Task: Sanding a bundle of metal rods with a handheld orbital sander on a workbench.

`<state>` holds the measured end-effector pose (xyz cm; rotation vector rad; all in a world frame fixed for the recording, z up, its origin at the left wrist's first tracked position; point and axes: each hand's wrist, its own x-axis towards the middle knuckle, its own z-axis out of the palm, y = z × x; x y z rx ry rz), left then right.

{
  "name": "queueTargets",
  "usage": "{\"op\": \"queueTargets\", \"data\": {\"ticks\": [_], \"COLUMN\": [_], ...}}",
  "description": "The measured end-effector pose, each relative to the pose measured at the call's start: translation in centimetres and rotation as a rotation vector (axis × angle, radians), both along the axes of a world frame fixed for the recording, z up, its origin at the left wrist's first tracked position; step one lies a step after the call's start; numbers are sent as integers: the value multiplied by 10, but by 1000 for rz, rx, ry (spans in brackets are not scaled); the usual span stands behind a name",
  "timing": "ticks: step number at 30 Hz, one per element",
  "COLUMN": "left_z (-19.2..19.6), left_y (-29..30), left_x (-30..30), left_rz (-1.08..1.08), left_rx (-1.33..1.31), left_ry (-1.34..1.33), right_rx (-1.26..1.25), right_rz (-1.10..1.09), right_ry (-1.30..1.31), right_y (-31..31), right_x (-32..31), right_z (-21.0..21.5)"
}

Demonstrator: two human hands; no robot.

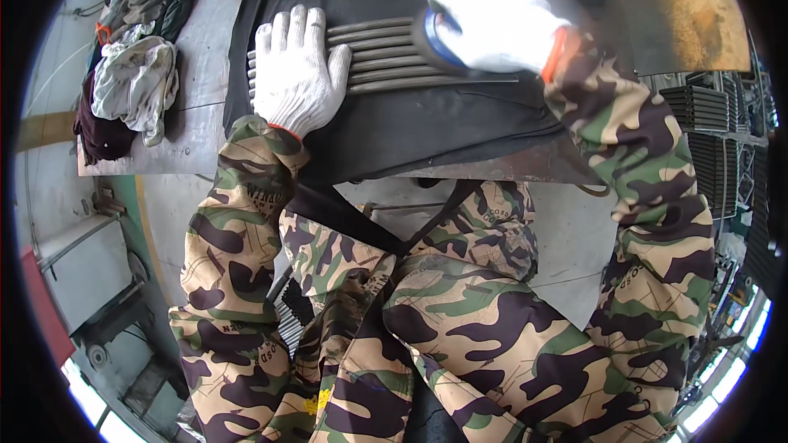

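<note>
Two gloved hands on a row of grey rods

The left hand (297, 74) lies flat and open on the rods (386, 57), which run left to right on the black mat (427, 127). The right hand (492, 20) squeezes a dark round pad (433, 43) on them.

Rag pile (135, 74) left; probably bare mat (427, 127) nearer.

Dull grey metal rods (386, 57); matt black cloth (427, 123); white knit gloves.
</note>
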<state>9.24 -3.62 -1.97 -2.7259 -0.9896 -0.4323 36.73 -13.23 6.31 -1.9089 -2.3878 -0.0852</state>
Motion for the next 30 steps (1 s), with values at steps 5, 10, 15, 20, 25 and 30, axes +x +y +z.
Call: {"op": "queueTargets", "data": {"ticks": [5, 10, 15, 20, 25, 30], "left_z": [-5, -8, -7, -7, -7, -3], "left_y": [10, 8, 16, 6, 1, 6], "left_x": [3, 2, 6, 1, -2, 4], "left_rz": [-27, -30, -57, -70, -63, -100], "left_rx": [56, 58, 75, 60, 74, 67], "left_ry": [-61, -66, -87, -106, -100, -139], "right_rx": [333, 32, 180, 14, 73, 177], "right_rz": [173, 67, 44, 43, 10, 102], "right_ry": [32, 53, 19, 46, 16, 41], "right_y": [16, -11, 15, 10, 24, 26], "right_x": [6, -3, 20, -8, 3, 6], "right_z": [6, 15, 0, 14, 7, 3]}}
